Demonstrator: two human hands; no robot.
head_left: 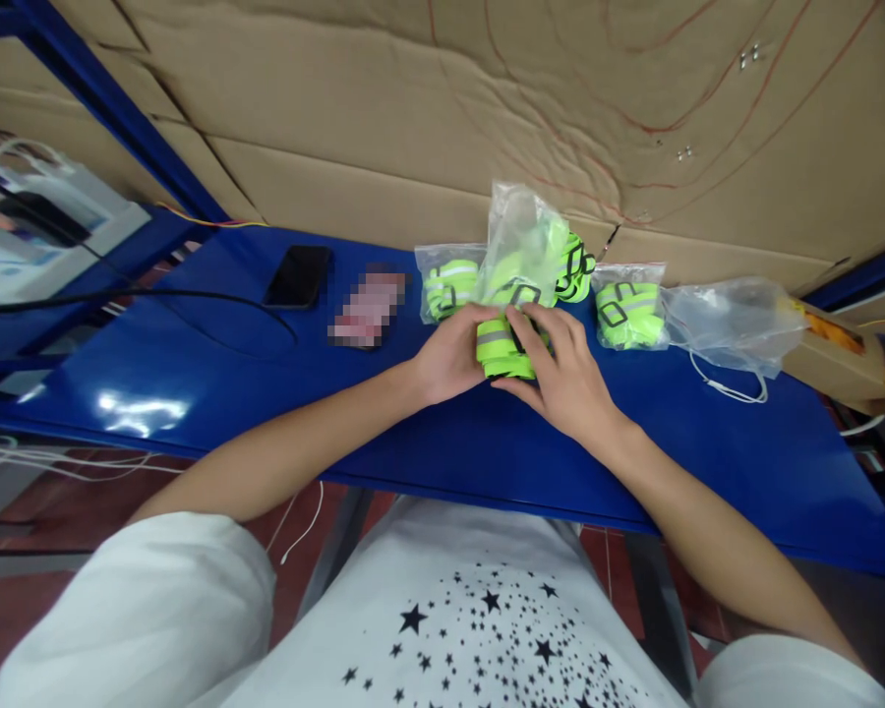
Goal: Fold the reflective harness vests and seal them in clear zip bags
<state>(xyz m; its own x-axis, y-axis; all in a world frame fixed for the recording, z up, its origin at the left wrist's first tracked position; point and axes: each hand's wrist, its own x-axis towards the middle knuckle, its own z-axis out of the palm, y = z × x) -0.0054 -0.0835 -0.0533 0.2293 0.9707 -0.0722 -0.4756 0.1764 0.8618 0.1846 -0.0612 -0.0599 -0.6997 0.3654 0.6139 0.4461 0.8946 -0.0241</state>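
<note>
A folded bundle of neon yellow-green reflective strap (496, 339), with a grey stripe and black parts, is between my two hands above the blue table's front half. My left hand (449, 354) grips its left side. My right hand (571, 374) closes over its right side, thumb below and fingers on top, hiding part of it. Right behind stands a clear plastic bag (527, 231) with more neon strap and a black buckle; whether it touches the held bundle I cannot tell. Bagged strap bundles lie to the left (453, 285) and right (629, 313). Loose neon straps with black buckles (575, 270) sit behind the bag.
On the blue table (213, 364), a black phone (299, 276) and a blurred-out phone-like object (369, 308) lie at left. An empty-looking plastic bag (741, 320), a white cable (730, 391) and a cardboard box (837, 354) are at right. Cardboard (339, 118) walls the back.
</note>
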